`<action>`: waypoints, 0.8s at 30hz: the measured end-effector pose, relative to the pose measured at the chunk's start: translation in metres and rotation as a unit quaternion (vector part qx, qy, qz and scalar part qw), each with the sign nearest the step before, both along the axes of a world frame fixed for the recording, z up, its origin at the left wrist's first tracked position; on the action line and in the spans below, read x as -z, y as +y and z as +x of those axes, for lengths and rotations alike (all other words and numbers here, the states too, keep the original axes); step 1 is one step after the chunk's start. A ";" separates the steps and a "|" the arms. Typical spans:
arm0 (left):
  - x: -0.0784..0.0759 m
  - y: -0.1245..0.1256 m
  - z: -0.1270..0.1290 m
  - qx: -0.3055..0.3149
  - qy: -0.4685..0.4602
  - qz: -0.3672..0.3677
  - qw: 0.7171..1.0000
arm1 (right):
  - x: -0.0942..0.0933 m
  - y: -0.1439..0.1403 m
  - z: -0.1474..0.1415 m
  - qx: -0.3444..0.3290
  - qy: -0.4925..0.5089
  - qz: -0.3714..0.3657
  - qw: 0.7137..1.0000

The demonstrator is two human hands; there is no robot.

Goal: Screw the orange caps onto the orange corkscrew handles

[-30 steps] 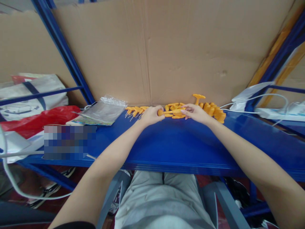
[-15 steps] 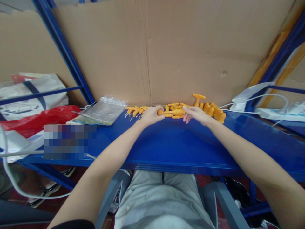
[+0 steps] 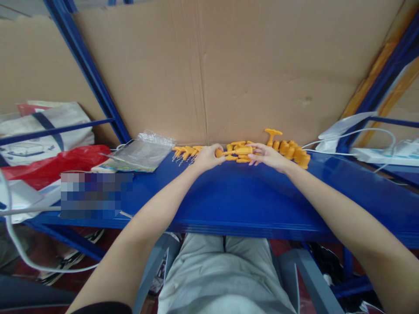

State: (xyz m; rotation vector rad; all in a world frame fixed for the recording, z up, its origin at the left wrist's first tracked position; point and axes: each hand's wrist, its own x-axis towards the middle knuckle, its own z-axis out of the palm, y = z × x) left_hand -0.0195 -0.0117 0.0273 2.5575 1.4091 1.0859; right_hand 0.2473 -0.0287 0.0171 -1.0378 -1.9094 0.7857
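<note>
My left hand (image 3: 209,158) is closed around the rounded end of an orange plastic corkscrew body (image 3: 245,150), held level above the table. At its wider, ribbed end, the fingers of my right hand (image 3: 266,157) are curled against it. Left of my left hand lie several orange corkscrew handles (image 3: 185,151) with metal spirals pointing toward me. More orange plastic parts (image 3: 233,145) lie behind and below the held piece. Beyond my right hand is a row of orange pieces (image 3: 290,150), with one T-shaped handle (image 3: 273,134) standing upright.
A blue table (image 3: 235,196) stands against a cardboard wall (image 3: 229,65). To the left are a clear plastic bag (image 3: 144,152), a red bag (image 3: 72,163) and a canvas bag (image 3: 46,126). White cables (image 3: 363,131) and a power strip (image 3: 386,157) sit at the right.
The fingers of my right hand have loosened and spread a little along the corkscrew body. The held piece looks turned, with its ribbed end now showing. My left hand has hardly moved.
</note>
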 end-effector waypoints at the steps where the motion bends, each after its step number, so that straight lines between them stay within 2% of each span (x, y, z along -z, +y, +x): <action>1: 0.000 0.000 0.000 -0.002 0.003 -0.001 1.000 | 0.001 0.001 0.000 0.006 0.003 -0.003 1.000; 7: 0.000 -0.002 0.001 -0.009 0.011 0.009 1.000 | 0.000 -0.001 -0.003 0.030 0.040 -0.050 0.998; 15: 0.000 -0.006 0.004 -0.033 0.000 0.023 0.999 | -0.003 -0.007 -0.004 0.042 0.029 -0.048 0.998; 19: 0.001 -0.006 0.006 -0.019 -0.019 0.018 0.999 | -0.007 -0.012 -0.005 0.024 0.026 -0.065 0.997; 24: 0.002 -0.005 0.006 0.017 -0.048 0.018 0.999 | -0.012 -0.017 -0.013 0.067 0.068 -0.117 0.988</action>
